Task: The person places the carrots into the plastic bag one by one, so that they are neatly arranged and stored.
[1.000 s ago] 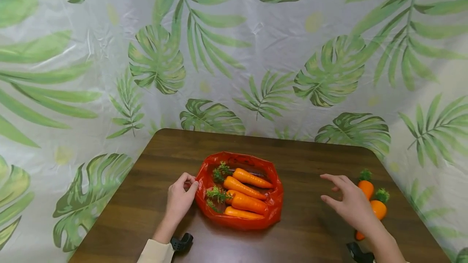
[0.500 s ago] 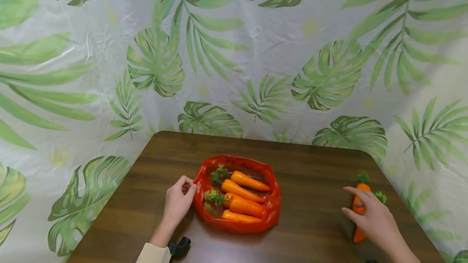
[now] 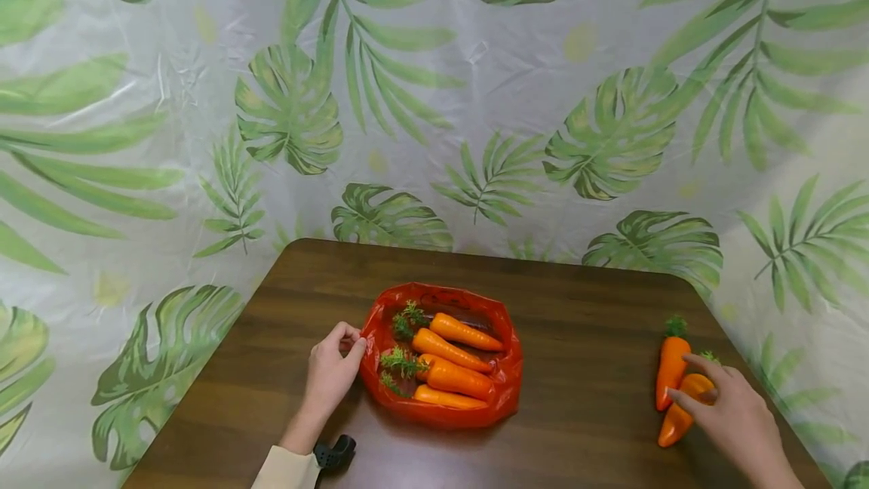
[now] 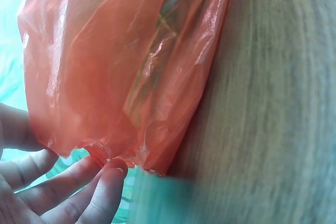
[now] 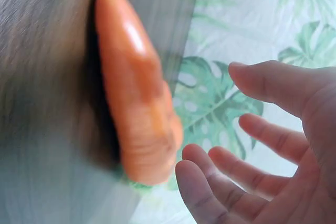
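Observation:
At the middle of the table an open red plastic bag (image 3: 441, 417) holds several orange carrots (image 3: 456, 379) with green tops. My left hand (image 3: 329, 372) pinches the bag's left rim; in the left wrist view thumb and fingers meet at the edge of the thin red film (image 4: 115, 66). On the right lie two more carrots, an upper one (image 3: 670, 368) and a lower one (image 3: 677, 421) that overlaps it in the head view. My right hand (image 3: 736, 413) hovers beside the lower carrot, fingers spread. A gap shows between those fingers and the carrot (image 5: 131, 93) in the right wrist view.
The dark wooden table (image 3: 584, 338) has rounded far corners. A leaf-patterned sheet (image 3: 502, 96) hangs behind it and down both sides. A black strap (image 3: 336, 451) sits at my left wrist.
My right hand has moved right, passing over the upper carrot to the lower one, uncovering the upper carrot. The left hand and the bag stay about where they were.

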`<action>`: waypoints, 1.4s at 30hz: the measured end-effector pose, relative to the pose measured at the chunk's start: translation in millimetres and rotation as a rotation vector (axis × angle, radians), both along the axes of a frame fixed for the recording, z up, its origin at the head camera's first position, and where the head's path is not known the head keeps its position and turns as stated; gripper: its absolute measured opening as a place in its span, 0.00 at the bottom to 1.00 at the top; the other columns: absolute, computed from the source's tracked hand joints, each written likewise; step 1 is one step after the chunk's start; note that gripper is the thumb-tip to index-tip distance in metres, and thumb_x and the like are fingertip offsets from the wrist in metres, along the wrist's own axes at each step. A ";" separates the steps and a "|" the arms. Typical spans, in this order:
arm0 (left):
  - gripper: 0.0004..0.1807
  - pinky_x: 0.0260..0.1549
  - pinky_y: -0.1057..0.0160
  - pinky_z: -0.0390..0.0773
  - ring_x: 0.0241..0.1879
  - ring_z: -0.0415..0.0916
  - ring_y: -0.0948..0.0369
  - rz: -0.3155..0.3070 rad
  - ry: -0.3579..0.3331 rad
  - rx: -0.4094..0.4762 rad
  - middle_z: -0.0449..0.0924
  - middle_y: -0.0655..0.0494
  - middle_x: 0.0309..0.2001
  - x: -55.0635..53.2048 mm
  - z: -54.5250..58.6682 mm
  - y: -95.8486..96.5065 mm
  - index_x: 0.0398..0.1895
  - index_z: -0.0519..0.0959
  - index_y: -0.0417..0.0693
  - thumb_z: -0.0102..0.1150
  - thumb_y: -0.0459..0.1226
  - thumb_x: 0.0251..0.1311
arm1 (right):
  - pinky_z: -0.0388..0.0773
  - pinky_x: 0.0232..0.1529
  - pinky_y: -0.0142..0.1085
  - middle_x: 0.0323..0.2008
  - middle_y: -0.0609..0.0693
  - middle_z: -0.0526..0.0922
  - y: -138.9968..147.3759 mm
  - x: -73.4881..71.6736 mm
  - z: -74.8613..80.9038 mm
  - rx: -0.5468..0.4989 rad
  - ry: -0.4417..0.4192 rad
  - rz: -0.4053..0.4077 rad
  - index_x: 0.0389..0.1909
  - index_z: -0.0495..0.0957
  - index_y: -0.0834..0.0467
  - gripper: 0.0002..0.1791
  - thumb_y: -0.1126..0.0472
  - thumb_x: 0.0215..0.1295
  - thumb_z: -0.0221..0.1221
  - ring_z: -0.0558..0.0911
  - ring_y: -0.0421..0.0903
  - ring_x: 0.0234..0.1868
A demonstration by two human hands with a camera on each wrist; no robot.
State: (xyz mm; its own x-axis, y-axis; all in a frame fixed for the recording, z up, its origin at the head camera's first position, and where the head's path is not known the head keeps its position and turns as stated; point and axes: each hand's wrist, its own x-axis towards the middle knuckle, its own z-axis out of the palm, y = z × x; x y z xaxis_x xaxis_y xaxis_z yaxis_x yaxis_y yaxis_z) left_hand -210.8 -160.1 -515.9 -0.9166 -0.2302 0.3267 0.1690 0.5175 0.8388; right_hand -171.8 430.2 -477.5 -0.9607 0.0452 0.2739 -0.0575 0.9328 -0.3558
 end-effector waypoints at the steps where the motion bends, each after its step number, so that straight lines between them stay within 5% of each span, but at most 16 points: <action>1: 0.07 0.32 0.60 0.76 0.33 0.80 0.61 0.001 -0.001 0.000 0.86 0.57 0.39 -0.1 0.6 -0.1 0.30 0.78 0.54 0.67 0.36 0.63 | 0.72 0.24 0.50 0.49 0.70 0.75 2.4 -0.4 -1.1 0.000 -0.010 -0.006 0.62 0.74 0.58 0.38 0.41 0.57 0.71 0.82 0.61 0.37; 13: 0.07 0.32 0.60 0.76 0.32 0.80 0.60 0.007 0.012 -0.001 0.86 0.57 0.37 -2.4 4.2 -1.1 0.30 0.78 0.54 0.67 0.36 0.63 | 0.66 0.23 0.42 0.44 0.69 0.77 21.8 -7.2 -13.7 0.006 -0.071 -0.031 0.62 0.73 0.61 0.40 0.38 0.58 0.69 0.77 0.56 0.35; 21: 0.08 0.32 0.61 0.77 0.32 0.80 0.62 -0.006 0.007 -0.002 0.84 0.58 0.35 -1.3 0.4 -0.6 0.29 0.77 0.54 0.67 0.35 0.63 | 0.73 0.31 0.56 0.50 0.81 0.71 32.7 -9.4 -20.8 -0.012 -0.229 -0.044 0.64 0.67 0.68 0.49 0.32 0.59 0.65 0.76 0.71 0.44; 25: 0.08 0.31 0.62 0.76 0.31 0.80 0.62 -0.003 0.003 0.008 0.85 0.58 0.36 -0.6 -0.2 -0.7 0.29 0.77 0.54 0.67 0.35 0.63 | 0.74 0.31 0.54 0.50 0.77 0.76 34.1 -14.6 -25.7 -0.042 -0.219 -0.044 0.64 0.66 0.71 0.49 0.33 0.60 0.64 0.79 0.65 0.40; 28: 0.08 0.30 0.61 0.76 0.31 0.79 0.62 -0.001 0.007 0.010 0.85 0.58 0.37 -0.4 0.6 -0.7 0.29 0.77 0.54 0.67 0.35 0.63 | 0.75 0.33 0.53 0.50 0.73 0.79 33.8 -17.6 -27.9 -0.116 -0.270 -0.055 0.66 0.63 0.72 0.52 0.32 0.60 0.64 0.85 0.54 0.34; 32: 0.08 0.30 0.61 0.75 0.30 0.79 0.62 0.000 0.011 0.010 0.85 0.58 0.35 0.3 1.8 -0.7 0.29 0.77 0.54 0.67 0.35 0.63 | 0.75 0.42 0.57 0.62 0.76 0.69 33.1 -19.7 -28.7 -0.241 -0.385 -0.091 0.72 0.53 0.72 0.59 0.30 0.60 0.62 0.87 0.45 0.32; 34: 0.08 0.31 0.61 0.76 0.30 0.79 0.62 0.001 0.012 0.008 0.85 0.58 0.34 0.7 2.0 -0.8 0.29 0.77 0.54 0.67 0.35 0.63 | 0.77 0.44 0.57 0.66 0.79 0.60 32.1 -20.5 -29.7 -0.294 -0.402 -0.106 0.73 0.50 0.72 0.60 0.31 0.59 0.64 0.87 0.45 0.33; 42: 0.08 0.31 0.61 0.77 0.31 0.80 0.62 0.002 0.024 0.006 0.85 0.58 0.34 0.5 0.8 -1.4 0.29 0.77 0.54 0.67 0.35 0.62 | 0.83 0.32 0.40 0.62 0.80 0.60 25.0 -20.3 -35.8 -0.482 -0.378 -0.139 0.75 0.47 0.70 0.60 0.41 0.57 0.71 0.86 0.48 0.32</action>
State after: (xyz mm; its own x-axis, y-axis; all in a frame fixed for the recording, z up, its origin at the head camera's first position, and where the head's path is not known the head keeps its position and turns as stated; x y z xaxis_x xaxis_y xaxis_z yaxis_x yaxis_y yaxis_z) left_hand -210.3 -161.5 -515.1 -0.9080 -0.2339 0.3477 0.1886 0.5128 0.8375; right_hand -192.1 455.2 -513.3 -0.9633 0.2106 -0.1663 0.2652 0.6520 -0.7103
